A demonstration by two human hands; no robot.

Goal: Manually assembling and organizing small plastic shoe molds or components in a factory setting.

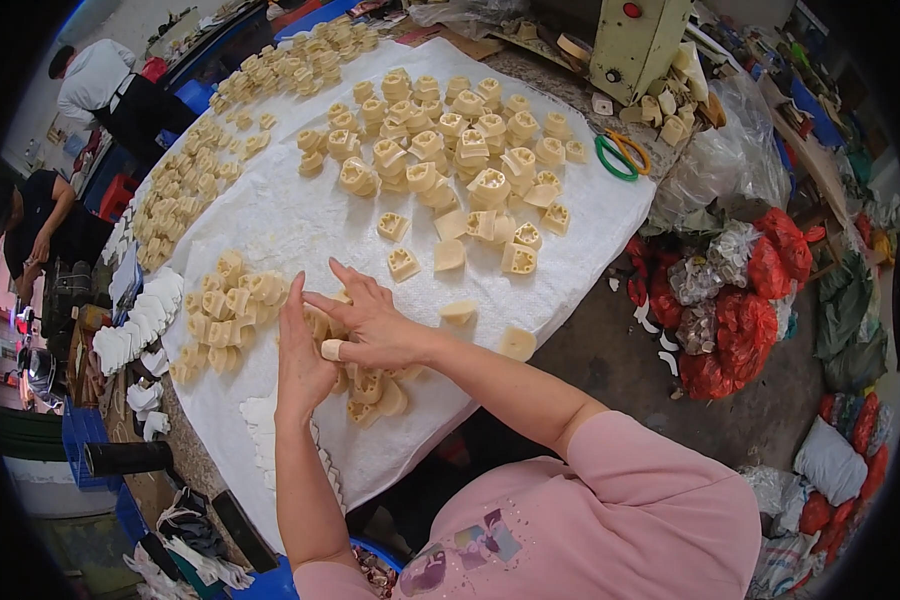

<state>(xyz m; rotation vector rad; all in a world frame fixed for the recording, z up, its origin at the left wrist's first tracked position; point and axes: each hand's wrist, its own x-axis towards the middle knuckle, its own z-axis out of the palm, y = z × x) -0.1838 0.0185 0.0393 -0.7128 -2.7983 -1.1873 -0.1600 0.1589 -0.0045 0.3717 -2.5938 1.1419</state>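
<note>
Both my hands are close together over a pile of small cream moulded pieces (368, 390) at the near side of a white cloth (260, 215). My left hand (302, 350) is upright with its fingers stretched straight, along the left side of the pieces. Beside it, my right hand (370, 325) spreads its fingers over several pieces, and its thumb carries a pale wrap. A few pieces show between the palms; how firmly they are touched is hidden. Left of my hands lies another heap of cream pieces (225, 315). White scalloped pieces (260, 425) lie by my left forearm.
Stacked cream pieces (430, 145) cover the far cloth, with more heaps (185, 190) at far left. Green-handled scissors (618, 158) rest at its right edge, near a pale machine (638, 45). Red bags (745, 330) sit on the right floor. Two people work at far left.
</note>
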